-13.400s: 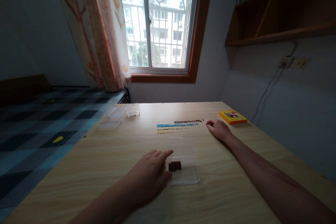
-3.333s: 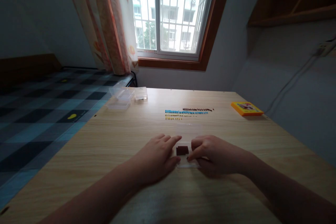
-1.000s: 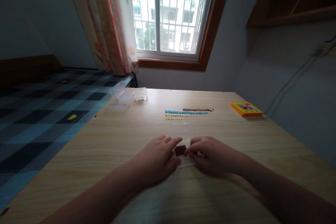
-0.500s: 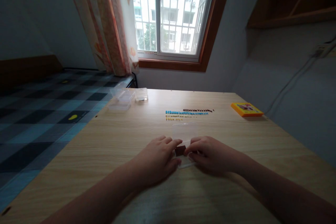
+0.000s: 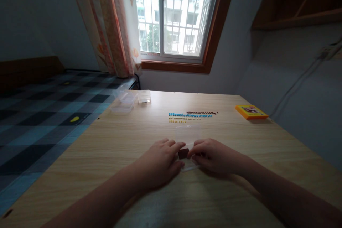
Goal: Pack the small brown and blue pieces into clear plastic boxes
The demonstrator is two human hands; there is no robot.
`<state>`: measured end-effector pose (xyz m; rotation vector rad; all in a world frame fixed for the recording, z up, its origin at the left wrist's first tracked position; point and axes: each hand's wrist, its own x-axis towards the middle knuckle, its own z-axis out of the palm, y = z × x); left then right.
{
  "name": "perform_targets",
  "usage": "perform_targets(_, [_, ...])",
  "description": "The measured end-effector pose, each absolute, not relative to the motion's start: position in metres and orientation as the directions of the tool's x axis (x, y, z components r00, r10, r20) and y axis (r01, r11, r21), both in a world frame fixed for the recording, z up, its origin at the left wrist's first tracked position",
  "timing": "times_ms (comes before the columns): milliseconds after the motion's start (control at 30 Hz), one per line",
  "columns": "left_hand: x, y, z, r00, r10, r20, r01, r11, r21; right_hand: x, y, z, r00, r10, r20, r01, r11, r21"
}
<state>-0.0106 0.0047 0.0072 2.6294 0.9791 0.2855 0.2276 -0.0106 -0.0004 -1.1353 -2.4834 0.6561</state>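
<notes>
A small clear plastic box [image 5: 189, 167] lies on the table in front of me, its see-through lid [image 5: 187, 133] folded back on the far side. Inside it sits a dark brown flat block [image 5: 183, 153]. My left hand [image 5: 165, 160] grips the box's left side, thumb at the near corner and forefinger at the far one. From the right, the closed fingers of my right hand [image 5: 210, 156] reach into the box and pinch the block's right end. My fingers hide that end of the block and part of the box.
Beyond the box lie rows of tiny pieces: brown [image 5: 200, 112], blue [image 5: 187, 115] and yellow [image 5: 176, 122]. Several clear plastic boxes [image 5: 122, 108] stand at the table's far left. An orange-yellow box [image 5: 251, 112] lies at the right edge. A bed [image 5: 58, 114] adjoins the left side.
</notes>
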Motion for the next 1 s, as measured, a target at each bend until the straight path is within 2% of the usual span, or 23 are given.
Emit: perform_targets(1000, [-0.0107, 0.0044, 0.0071, 0.747, 0.659, 0.089, 0.588, -0.717, 0.375, 0.2281, -0.0093, -0.0033, -0.648, 0.748, 0.14, 0.591, 0.611, -0.527])
